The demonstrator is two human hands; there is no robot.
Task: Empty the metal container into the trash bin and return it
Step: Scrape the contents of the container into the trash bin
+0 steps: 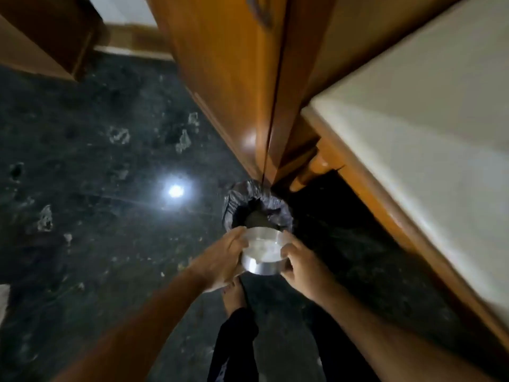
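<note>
I hold the metal container in front of me, just short of the trash bin and above the floor, its mouth up and something pale and blurred inside. My left hand has its grip closed on the left wall and my right hand on the right wall, thumbs over the rim. It looks like a shallow, round, stiff tin, probably light, with a polished side that I judge slippery, so taking it by opposite walls with thumbs hooked over the edge seems the safest hold for tipping. The bin, lined with a dark bag, stands on the dark speckled floor close against the corner of a wooden cabinet. A bed with a pale mattress runs along my right, its wooden leg near the bin. My bare foot is right below the container. The bin's mouth looks narrow, so spilling beside it is the risk.
</note>
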